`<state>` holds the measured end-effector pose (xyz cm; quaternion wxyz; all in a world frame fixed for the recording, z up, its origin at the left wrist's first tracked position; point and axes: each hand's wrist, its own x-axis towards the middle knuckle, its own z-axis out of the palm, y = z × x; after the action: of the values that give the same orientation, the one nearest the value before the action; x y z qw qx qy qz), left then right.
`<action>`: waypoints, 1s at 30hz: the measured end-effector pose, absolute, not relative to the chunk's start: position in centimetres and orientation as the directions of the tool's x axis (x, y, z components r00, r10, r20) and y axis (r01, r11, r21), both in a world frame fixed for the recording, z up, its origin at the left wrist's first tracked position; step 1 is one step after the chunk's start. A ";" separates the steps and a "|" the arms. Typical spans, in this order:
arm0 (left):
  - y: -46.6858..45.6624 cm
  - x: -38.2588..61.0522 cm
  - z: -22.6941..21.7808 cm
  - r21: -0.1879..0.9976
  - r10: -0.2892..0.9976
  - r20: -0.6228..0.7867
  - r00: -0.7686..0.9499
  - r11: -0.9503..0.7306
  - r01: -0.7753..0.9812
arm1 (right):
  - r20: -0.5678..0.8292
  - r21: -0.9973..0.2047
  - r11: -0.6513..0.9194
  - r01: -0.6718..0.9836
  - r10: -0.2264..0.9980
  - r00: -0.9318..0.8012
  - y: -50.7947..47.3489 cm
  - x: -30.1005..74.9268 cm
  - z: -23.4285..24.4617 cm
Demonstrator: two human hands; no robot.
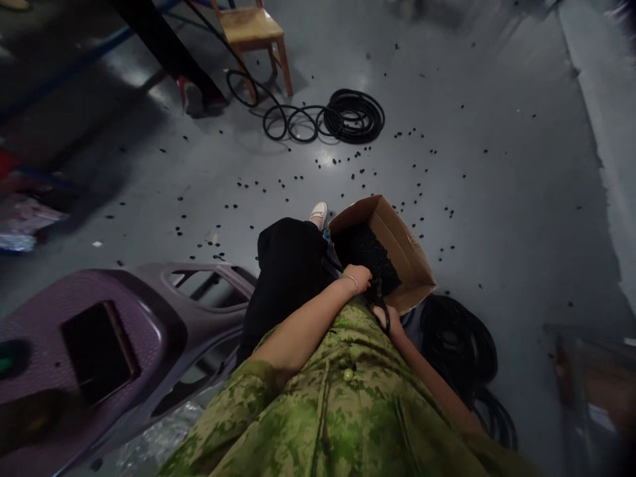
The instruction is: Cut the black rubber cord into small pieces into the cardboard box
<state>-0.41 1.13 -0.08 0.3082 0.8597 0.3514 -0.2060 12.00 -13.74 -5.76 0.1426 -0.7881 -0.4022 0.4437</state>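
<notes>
My left hand [358,277] reaches over my lap to the near rim of a brown cardboard box [405,248] filled with small black pieces [370,255]; its fingers curl down out of sight. Just below it, my right hand [385,317] is closed on a thin black rubber ring [386,319]. I sit in a green camouflage shirt and dark trousers, and one white shoe [318,214] shows past my knee.
Many small black pieces lie scattered on the grey floor [497,165]. Black hose coils [354,116] and loose rings lie near a wooden chair [253,33]. A purple plastic panel [99,331] sits at my left. More black hose [462,344] is piled at my right.
</notes>
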 end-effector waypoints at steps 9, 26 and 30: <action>1.2 -0.4 -0.4 0.345 0.520 -0.589 0.618 -0.530 0.775 | -0.570 -0.422 -0.650 0.632 0.732 0.372 -13.6 11.5 -6.3; 1.5 -0.5 -1.1 0.369 0.553 -0.568 0.610 -0.491 0.789 | -0.554 -0.303 -0.544 0.782 0.768 0.320 -13.6 11.2 -5.8; 1.4 -0.5 -0.8 0.362 0.573 -0.561 0.598 -0.479 0.799 | -0.551 -0.283 -0.533 0.798 0.771 0.320 -13.5 11.1 -5.9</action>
<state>-0.49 1.44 -0.84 0.3057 0.8398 0.4084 -0.1854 11.10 -13.49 -5.92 -0.0203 -0.8122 -0.4828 0.3269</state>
